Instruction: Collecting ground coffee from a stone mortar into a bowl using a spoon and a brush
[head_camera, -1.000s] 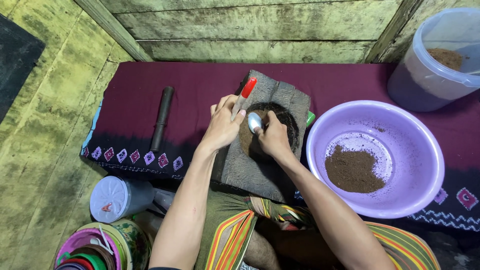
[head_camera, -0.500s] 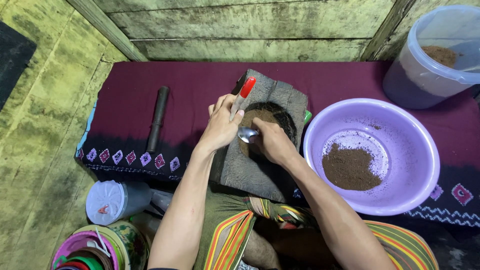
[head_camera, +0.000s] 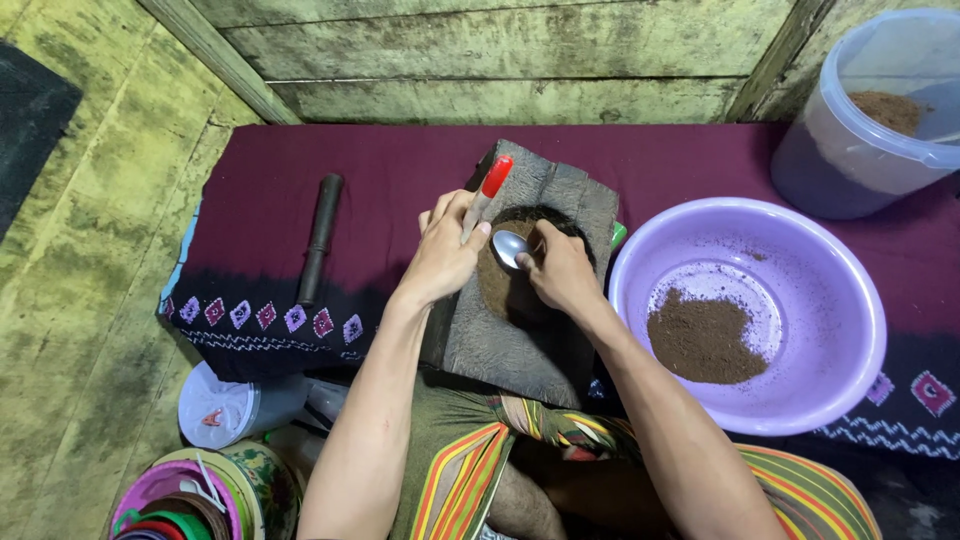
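Spoon: metal spoon (head_camera: 511, 247) sits at centre frame, its bowl over the brown powder in the hollow of the dark stone slab (head_camera: 530, 320)
Near ground: striped cloth (head_camera: 480, 470) over the person's lap at the bottom edge, both forearms rising from it toward the slab
Right hand: right hand (head_camera: 560, 272) is closed around the spoon, its handle hidden under the fingers
Left hand: left hand (head_camera: 445, 250) is pinched on a thin tool with a red handle (head_camera: 497, 175)
Axis: red-handled tool runs from the left fingers up and to the right; spoon bowl lies just right of those fingertips, so the two hands nearly meet over the hollow
Nearer hand: right hand has the spoon; left hand is just beside the bowl
Right of slab: purple basin (head_camera: 850, 300) holding a heap of brown powder (head_camera: 705, 340)
Left of slab: dark rod (head_camera: 320, 240) lying on the maroon cloth (head_camera: 400, 160), well apart from both hands
Far corner: lidded-type plastic tub (head_camera: 860, 150) with more powder at upper right
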